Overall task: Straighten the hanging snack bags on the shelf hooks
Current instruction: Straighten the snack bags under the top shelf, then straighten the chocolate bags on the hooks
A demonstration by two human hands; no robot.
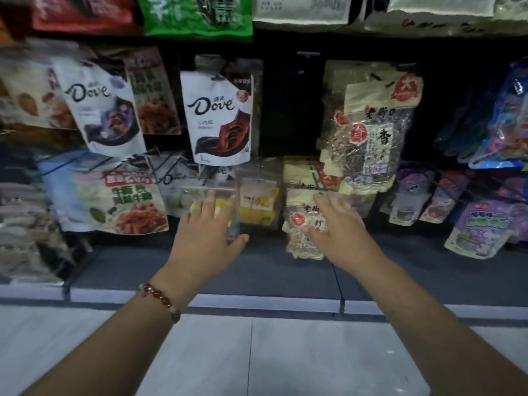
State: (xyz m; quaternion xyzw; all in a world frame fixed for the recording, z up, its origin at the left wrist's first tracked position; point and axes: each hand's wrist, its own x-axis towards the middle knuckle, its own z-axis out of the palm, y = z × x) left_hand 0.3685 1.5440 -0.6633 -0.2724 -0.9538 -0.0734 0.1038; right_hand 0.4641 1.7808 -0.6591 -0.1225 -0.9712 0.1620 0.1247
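While both arms reach toward the bottom row of the shelf rack (285,270), the left hand (208,224) lies with fingers straight and spread against a clear bag of yellow snacks (225,207), thumb out toward the right, pinching nothing. A red bead bracelet (161,300) circles that wrist. The right hand (340,224) is likewise spread flat, its fingers over the front of a clear bag of seeds with a cream header (300,224) that hangs low and tilted; whether it presses the bag or only hovers I cannot tell, as the hand is blurred. Between the two hands hangs another yellow snack bag (258,205). Above it, a white Dove pouch with red (218,118) hangs fairly upright, and a larger seed bag (368,132) hangs above the right hand. Toward the rack's left edge a second Dove pouch (103,110) hangs tilted.
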